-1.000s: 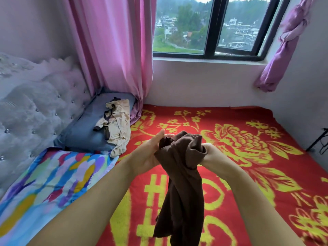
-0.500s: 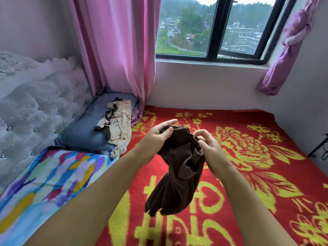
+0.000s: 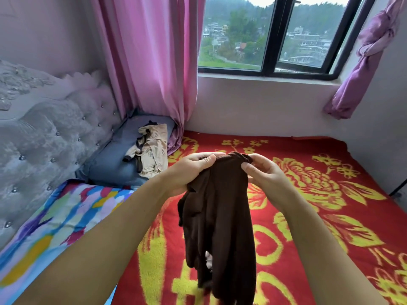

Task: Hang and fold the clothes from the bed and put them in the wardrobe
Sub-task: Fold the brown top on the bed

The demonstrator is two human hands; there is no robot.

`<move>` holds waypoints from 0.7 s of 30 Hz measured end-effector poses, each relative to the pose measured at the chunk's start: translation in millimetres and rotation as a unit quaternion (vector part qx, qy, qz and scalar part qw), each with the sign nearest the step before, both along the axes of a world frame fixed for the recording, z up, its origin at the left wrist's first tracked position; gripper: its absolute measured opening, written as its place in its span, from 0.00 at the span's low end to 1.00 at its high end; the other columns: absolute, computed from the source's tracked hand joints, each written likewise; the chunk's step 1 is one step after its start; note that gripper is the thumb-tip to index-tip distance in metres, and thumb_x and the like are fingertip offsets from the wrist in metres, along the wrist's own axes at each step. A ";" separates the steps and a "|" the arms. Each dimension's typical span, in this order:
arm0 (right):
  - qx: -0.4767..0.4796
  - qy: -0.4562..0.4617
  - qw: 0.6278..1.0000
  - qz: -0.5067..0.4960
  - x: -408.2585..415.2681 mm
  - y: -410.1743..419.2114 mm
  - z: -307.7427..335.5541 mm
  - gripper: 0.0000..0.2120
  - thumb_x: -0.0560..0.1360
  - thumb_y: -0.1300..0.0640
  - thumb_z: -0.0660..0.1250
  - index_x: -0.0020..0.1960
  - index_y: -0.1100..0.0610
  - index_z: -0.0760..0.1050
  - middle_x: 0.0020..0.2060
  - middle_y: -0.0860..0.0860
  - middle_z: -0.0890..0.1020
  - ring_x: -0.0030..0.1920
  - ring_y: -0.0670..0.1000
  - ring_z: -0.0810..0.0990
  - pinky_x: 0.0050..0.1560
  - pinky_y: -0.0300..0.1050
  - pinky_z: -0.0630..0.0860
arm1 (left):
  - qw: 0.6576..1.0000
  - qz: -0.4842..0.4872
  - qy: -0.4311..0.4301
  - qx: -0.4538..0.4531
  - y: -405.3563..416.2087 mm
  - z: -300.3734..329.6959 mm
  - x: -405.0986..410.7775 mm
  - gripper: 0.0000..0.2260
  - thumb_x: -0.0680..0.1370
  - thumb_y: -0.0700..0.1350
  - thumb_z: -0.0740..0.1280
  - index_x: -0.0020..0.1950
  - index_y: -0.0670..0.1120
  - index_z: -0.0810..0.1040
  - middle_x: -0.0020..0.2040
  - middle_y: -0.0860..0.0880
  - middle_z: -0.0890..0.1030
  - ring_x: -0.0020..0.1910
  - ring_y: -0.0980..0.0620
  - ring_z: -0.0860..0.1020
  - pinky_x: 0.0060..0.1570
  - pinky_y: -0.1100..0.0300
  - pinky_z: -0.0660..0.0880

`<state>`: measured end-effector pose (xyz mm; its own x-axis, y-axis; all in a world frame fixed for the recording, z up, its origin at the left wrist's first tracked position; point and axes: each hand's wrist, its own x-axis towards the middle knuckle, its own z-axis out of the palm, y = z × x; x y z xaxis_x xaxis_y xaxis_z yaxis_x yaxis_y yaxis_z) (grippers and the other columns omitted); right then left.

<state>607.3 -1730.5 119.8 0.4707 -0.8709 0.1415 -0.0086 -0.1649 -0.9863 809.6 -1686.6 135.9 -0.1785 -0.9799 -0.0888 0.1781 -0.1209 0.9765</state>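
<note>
A dark brown garment (image 3: pixel 220 216) hangs in the air above the red and yellow bed blanket (image 3: pixel 319 216). My left hand (image 3: pixel 189 170) grips its upper left edge, thumb on top. My right hand (image 3: pixel 262 172) pinches the upper right edge, with fingers curled over the bunched hem. The cloth droops in loose folds between my forearms. A beige garment with dark trim (image 3: pixel 149 150) lies crumpled on a blue pillow (image 3: pixel 110 164) at the head of the bed.
A tufted grey headboard (image 3: pixel 44 137) stands at the left. A multicoloured pillow (image 3: pixel 55 227) lies in front of it. Pink curtain (image 3: pixel 149 62) hangs by the window (image 3: pixel 271 36); a purple tied curtain (image 3: pixel 363 58) hangs at the right wall.
Both hands have shifted along the brown garment's top edge and moved apart, spreading it a little. The cloth now hangs longer and flatter than before.
</note>
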 end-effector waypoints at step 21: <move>-0.161 0.223 0.952 -0.136 2.5 -7.9 19.6 0.18 0.71 0.58 0.67 0.61 0.53 0.72 0.65 0.50 0.70 0.66 0.48 0.69 0.65 0.37 0.65 | 0.986 0.101 -0.065 -0.116 -2.4 4.6 1.0 0.09 0.80 0.35 0.61 0.46 0.46 0.77 0.39 0.53 0.79 0.39 0.58 0.76 0.43 0.64 0.73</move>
